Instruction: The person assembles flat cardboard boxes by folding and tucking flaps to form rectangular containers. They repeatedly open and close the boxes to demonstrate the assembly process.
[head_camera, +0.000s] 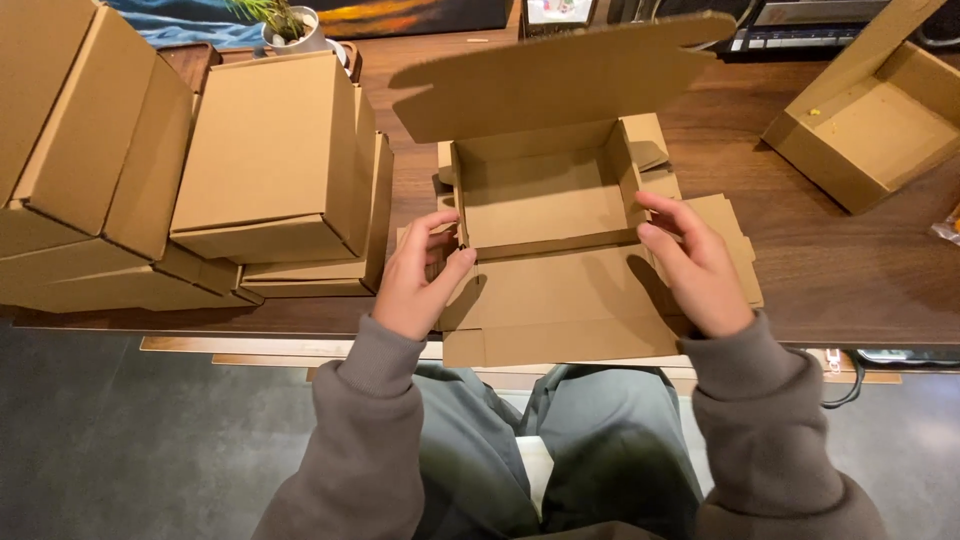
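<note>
A brown cardboard mailer box (545, 195) stands half-folded on the dark wooden table (820, 260), its lid flap raised at the back and its front panel lying flat toward me. My left hand (420, 275) grips the box's left side wall near the front corner. My right hand (695, 260) presses its fingers against the right side wall, with the side flap spread out beneath it. The inside of the box is bare.
Several folded cardboard boxes (270, 160) are stacked at the left of the table. Another open box (870, 125) sits at the far right. A small potted plant (290, 25) stands at the back left. My grey-trousered legs are under the table's near edge.
</note>
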